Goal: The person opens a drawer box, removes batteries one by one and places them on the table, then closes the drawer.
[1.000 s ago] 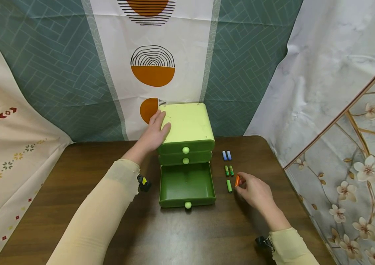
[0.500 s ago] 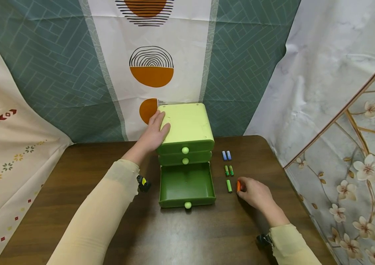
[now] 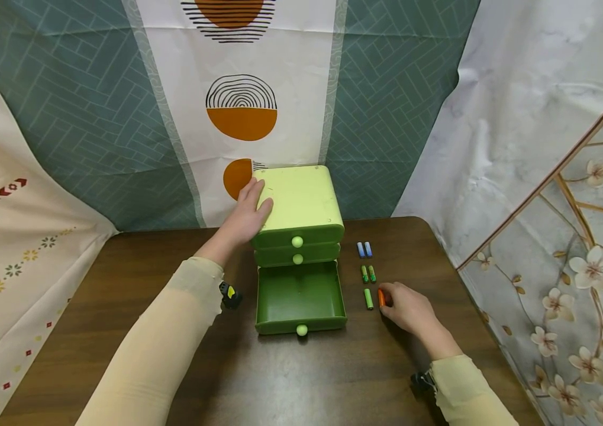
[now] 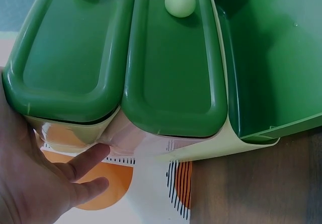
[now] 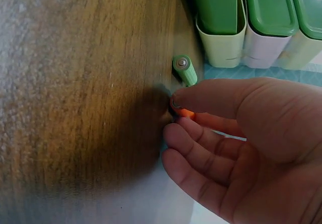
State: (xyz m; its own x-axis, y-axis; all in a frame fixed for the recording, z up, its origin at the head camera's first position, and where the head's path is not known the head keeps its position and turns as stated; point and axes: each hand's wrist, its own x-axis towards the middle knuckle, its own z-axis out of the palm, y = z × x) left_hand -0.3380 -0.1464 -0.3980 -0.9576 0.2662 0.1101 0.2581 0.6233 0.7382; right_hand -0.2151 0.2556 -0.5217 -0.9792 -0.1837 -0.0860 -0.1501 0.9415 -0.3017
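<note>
A small orange battery [image 3: 381, 297] is pinched between the thumb and fingertips of my right hand [image 3: 410, 309], close over the table. Just left of it lies a light green battery [image 3: 368, 299]; its metal end faces the camera in the right wrist view. My fingers mostly hide the orange battery [image 5: 185, 114] there. My left hand [image 3: 242, 222] rests on the upper left edge of a green drawer cabinet [image 3: 306, 195], thumb on the top, fingers extended along the side. The cabinet's bottom drawer [image 3: 301, 307] is pulled out with nothing in it; the two upper drawers are closed.
Farther back on the wooden table [image 3: 301, 384] lie a pair of green-and-gold batteries [image 3: 368, 274] and a pair of blue batteries [image 3: 364, 249]. A patterned curtain [image 3: 397, 118] hangs behind the table, and a floral one [image 3: 562, 284] hangs at the right.
My right hand has brought the orange battery slightly nearer me and lower, then shifted it a little left toward the light green battery. The left hand keeps its place on the cabinet.
</note>
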